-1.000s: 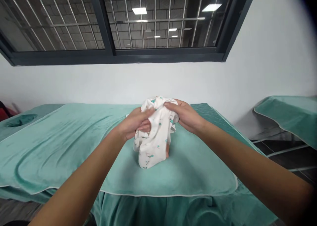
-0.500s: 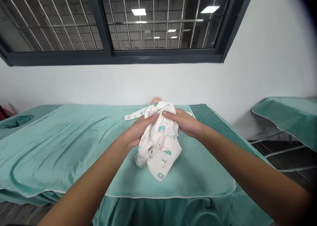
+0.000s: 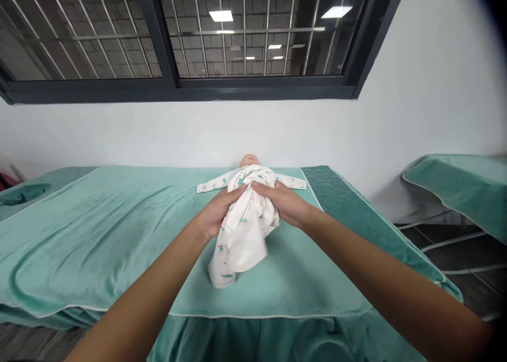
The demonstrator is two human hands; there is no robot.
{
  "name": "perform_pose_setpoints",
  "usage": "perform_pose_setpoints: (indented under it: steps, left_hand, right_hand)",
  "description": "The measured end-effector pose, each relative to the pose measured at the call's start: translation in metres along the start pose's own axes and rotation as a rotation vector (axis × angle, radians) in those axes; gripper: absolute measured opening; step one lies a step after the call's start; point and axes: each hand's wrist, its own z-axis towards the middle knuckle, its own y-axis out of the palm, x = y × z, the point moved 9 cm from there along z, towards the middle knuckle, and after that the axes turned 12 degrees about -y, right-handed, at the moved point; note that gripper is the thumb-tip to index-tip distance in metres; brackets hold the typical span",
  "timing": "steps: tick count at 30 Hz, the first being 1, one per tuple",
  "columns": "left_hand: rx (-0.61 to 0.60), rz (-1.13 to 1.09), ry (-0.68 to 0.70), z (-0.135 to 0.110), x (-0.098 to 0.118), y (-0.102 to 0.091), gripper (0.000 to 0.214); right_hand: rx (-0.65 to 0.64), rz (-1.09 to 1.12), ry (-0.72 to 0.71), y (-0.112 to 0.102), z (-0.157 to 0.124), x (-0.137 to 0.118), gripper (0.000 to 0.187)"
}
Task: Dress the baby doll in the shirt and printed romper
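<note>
A white baby garment (image 3: pixel 245 235) with small green and pink prints is bunched up between my two hands. My left hand (image 3: pixel 217 211) pinches its gathered top from the left, thumb uppermost. From the right, my right hand (image 3: pixel 287 201) grips the same gathered edge, and the two thumbs nearly meet. Loose fabric hangs below, with a leg-like or sleeve-like end at lower left. Behind it a baby doll (image 3: pixel 249 159) lies on its back, its body mostly hidden by the cloth. Two printed sleeves (image 3: pixel 291 181) stretch out to either side of the doll.
A green velvety cover (image 3: pixel 119 235) with white piping drapes the table. Beyond it stand a white wall (image 3: pixel 178 135) and a dark-framed window (image 3: pixel 261 90) with bars. Another green-covered surface (image 3: pixel 463 187) is at right, above dark floor tiles and metal legs.
The bunched garment has turned and shifted slightly left in my hands, its lower end swinging to the left. The doll's head and right-side sleeve now show more.
</note>
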Motion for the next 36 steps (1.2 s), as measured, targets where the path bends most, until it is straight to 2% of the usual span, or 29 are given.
perform_pose_setpoints:
  steps: [2,4,8,10,14,16,18,20,23,27,29,32,36]
  left_hand:
    - [-0.072,0.07,-0.042,-0.004,-0.006,0.003,0.055]
    - [-0.115,0.114,-0.059,-0.006,-0.008,0.004,0.059]
    - [0.001,-0.039,0.094,-0.003,0.011,-0.008,0.042]
    - [0.046,-0.138,0.122,-0.001,0.014,-0.01,0.035]
    - [0.038,-0.155,0.053,0.003,0.003,-0.004,0.034]
    - [0.037,-0.098,0.027,0.002,-0.005,-0.005,0.036]
    - [0.017,-0.013,-0.007,-0.001,-0.013,-0.006,0.039]
    - [-0.056,0.077,-0.051,-0.004,-0.02,-0.002,0.045]
    - [-0.143,0.114,-0.056,-0.009,-0.021,0.0,0.053]
    - [-0.07,-0.112,0.071,-0.007,-0.012,-0.014,0.041]
    - [-0.025,-0.197,0.091,-0.003,-0.016,-0.02,0.031]
    - [0.024,-0.123,0.03,0.002,-0.026,-0.019,0.028]
    - [0.085,0.0,-0.047,0.007,-0.027,-0.023,0.035]
  right_hand:
    - [0.079,0.09,-0.061,-0.004,0.006,-0.004,0.044]
    - [0.102,0.165,-0.086,-0.002,0.009,-0.005,0.046]
    - [0.073,0.193,-0.05,0.005,0.005,-0.002,0.048]
    - [-0.012,0.125,0.012,0.011,-0.001,0.001,0.042]
    - [-0.261,-0.028,0.131,0.023,-0.012,0.009,0.034]
    - [-0.229,-0.024,0.104,0.018,-0.011,0.008,0.035]
    - [-0.137,0.039,0.034,0.008,-0.006,0.004,0.033]
    - [-0.06,0.118,-0.031,0.0,-0.004,0.003,0.033]
    - [-0.02,0.198,-0.054,-0.005,-0.005,0.011,0.037]
    - [-0.022,0.185,-0.011,-0.008,-0.014,0.031,0.044]
    - [-0.082,0.141,0.053,-0.005,-0.019,0.042,0.044]
    - [-0.195,0.118,0.143,0.0,-0.023,0.049,0.048]
    - [-0.074,0.118,0.048,-0.02,-0.011,0.035,0.048]
